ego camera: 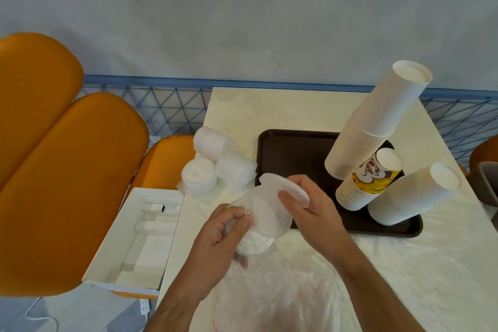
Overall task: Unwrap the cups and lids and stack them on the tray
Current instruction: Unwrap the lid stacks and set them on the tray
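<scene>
Tabletop (296, 110): pale, marbled; carries tray, lid packs, loose plastic film.
Orange seats (67, 170): left of tabletop, padded backs.
White box (113, 250): open, w/ white inserts, sits on seat just beside tabletop's left edge.
Tray (291, 153): dark brown, on tabletop's right-centre; left half bare.
Tall cup stack (377, 121): plain white paper cups, upside down, on tray's far right part.
Short cup stack (415, 194): white, upside down, at tray's near right corner.
Printed cup stack (369, 180): yellow/brown print, between the other two, partly hidden by tall one.
Plastic wrap (277, 291): clear, crumpled, spread on tabletop near the person, under both forearms.
Wrapped lid packs (215, 162): three white rolls in film, lying on tabletop's left edge, just beside tray.
Lid stack in hand (256, 240): white lids, still partly in clear film, held above tabletop in front of tray's near-left corner.
Left hand (218, 240): fingers curled, thumb & forefinger pinching film at the stack's top.
Right hand (310, 210): fingers clamped on single lid (285, 188), thumb on its face, lid tilted, touching film's open mouth.
</scene>
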A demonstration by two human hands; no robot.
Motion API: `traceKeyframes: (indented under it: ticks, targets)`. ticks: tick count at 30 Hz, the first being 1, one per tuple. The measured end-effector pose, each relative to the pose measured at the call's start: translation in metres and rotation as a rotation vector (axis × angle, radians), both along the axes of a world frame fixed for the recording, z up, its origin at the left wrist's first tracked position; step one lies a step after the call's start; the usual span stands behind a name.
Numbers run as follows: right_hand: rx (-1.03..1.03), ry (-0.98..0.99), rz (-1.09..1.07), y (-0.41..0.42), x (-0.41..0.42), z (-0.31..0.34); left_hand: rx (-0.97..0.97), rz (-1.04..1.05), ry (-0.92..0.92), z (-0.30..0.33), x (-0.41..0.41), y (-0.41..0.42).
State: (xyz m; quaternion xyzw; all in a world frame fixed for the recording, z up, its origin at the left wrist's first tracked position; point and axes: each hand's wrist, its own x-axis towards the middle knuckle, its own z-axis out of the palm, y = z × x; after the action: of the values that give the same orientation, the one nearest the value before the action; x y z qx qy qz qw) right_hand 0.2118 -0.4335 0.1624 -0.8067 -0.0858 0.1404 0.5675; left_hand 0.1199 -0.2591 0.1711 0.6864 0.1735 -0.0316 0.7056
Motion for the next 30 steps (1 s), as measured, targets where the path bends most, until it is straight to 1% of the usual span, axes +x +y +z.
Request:
traceKeyframes:
  ticks: [3,4,8,10,12,15,17,19,24,27,30]
  targets:
    - [-0.001,-0.102,-0.148,0.002,0.009,-0.008,-0.002,0.034,0.007,-0.002,0.000,0.003]
    - [-0.040,-0.126,-0.179,0.001,0.015,-0.013,-0.004,0.048,0.013,-0.003,0.000,0.005]
    - [-0.332,-0.246,-0.186,-0.001,0.043,-0.051,-0.027,0.090,0.045,-0.005,-0.005,0.011]
    - [-0.409,-0.275,-0.151,0.001,0.056,-0.071,-0.024,0.098,0.055,-0.006,-0.007,0.013]
    - [-0.502,-0.305,-0.056,0.004,0.067,-0.092,-0.024,0.103,0.063,-0.007,-0.010,0.015]
    - [-0.579,-0.221,0.097,0.010,0.075,-0.112,-0.021,0.115,0.065,-0.008,-0.014,0.019]
    - [-0.646,-0.250,0.177,0.013,0.073,-0.119,-0.020,0.131,0.067,-0.009,-0.017,0.022]
    - [-0.652,-0.316,0.217,0.012,0.069,-0.125,-0.021,0.150,0.077,-0.009,-0.019,0.025]
    - [-0.640,-0.269,0.268,0.002,0.060,-0.138,-0.035,0.169,0.083,-0.010,-0.020,0.028]
    - [-0.653,-0.250,0.250,0.000,0.060,-0.140,-0.035,0.163,0.078,-0.008,-0.019,0.027]
    - [-0.664,-0.219,0.183,0.000,0.060,-0.140,-0.028,0.165,0.073,-0.009,-0.019,0.027]
